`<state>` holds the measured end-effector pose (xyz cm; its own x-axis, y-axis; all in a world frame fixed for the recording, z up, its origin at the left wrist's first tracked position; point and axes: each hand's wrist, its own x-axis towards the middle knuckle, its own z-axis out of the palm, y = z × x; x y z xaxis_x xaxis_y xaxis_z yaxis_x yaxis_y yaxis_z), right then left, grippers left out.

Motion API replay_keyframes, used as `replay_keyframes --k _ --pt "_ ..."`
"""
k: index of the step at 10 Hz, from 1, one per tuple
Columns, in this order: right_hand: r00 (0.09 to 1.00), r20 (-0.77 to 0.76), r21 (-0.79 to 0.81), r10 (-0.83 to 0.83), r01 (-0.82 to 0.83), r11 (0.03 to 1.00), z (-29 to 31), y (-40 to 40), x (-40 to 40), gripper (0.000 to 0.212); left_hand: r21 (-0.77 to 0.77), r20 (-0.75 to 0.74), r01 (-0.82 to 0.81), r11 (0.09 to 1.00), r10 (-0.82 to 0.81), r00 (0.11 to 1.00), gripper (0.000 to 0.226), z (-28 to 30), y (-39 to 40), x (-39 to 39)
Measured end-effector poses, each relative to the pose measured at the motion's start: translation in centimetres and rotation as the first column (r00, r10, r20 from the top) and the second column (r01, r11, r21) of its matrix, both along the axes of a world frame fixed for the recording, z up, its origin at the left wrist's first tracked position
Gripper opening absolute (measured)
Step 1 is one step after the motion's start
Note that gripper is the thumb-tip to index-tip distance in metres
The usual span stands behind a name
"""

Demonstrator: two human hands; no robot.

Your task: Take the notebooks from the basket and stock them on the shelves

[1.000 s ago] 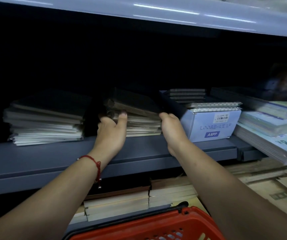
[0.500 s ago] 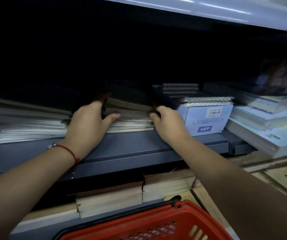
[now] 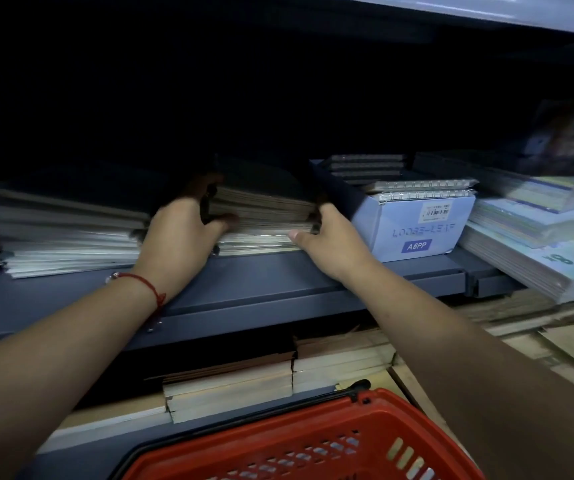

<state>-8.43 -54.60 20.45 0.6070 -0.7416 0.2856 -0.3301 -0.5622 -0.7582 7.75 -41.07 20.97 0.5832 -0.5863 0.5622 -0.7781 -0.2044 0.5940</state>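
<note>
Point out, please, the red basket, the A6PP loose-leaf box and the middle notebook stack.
red basket (image 3: 375,410), head view, rear rim.
A6PP loose-leaf box (image 3: 417,230), head view, front face.
middle notebook stack (image 3: 264,216), head view, front page edges.

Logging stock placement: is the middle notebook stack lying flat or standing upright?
Flat: the middle stack lies on the shelf, page edges layered horizontally.
</note>
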Motion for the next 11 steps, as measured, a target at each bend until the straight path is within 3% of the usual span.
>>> replay_keyframes --k 1,2,3,4,5,9,10,11 --pt "0.993 0.118 0.182 0.004 -0.025 0.983 0.1 0.8 0.3 0.063 -0.014 -0.032 0.019 1.000 -0.020 0.999 0.074 0.0 0.1 -1.2" --pt "0.984 0.172 0.300 -0.041 -0.013 0.954 0.2 1.8 0.3 0.076 0.022 -0.116 -0.003 1.000 0.006 0.993 0.096 -0.6 0.5 -2.7" --pt "0.999 -0.033 0.087 0.006 -0.003 0.996 -0.6 3.4 -0.5 0.085 0.183 -0.016 -0.025 0.983 0.028 0.999 0.103 -1.9 1.3 -3.5" --pt "0.960 -0.280 -0.145 0.014 -0.057 0.988 -1.6 4.1 -1.4 0.080 0.284 0.183 -0.136 0.949 0.086 0.979 0.091 -1.6 2.1 -1.8" --pt "0.915 -0.401 -0.263 -0.043 -0.070 0.962 -1.9 3.7 -1.8 0.073 0.331 0.216 -0.187 0.925 0.118 0.969 0.077 -0.9 2.4 -0.5" --pt "0.910 -0.406 -0.299 -0.082 -0.048 0.953 -2.5 2.8 -1.2 0.066 0.362 0.236 -0.211 0.908 0.129 0.963 0.081 -1.4 1.3 -0.1" --pt "0.936 -0.351 -0.232 -0.041 -0.045 0.972 -1.9 3.2 -2.0 0.063 0.389 0.210 -0.196 0.900 0.120 0.970 0.073 -0.9 1.6 -0.8" --pt "0.964 -0.266 -0.097 -0.017 -0.010 0.995 1.2 3.4 -4.2 0.043 0.532 0.169 -0.192 0.824 0.119 0.978 0.046 2.3 4.2 -2.4"
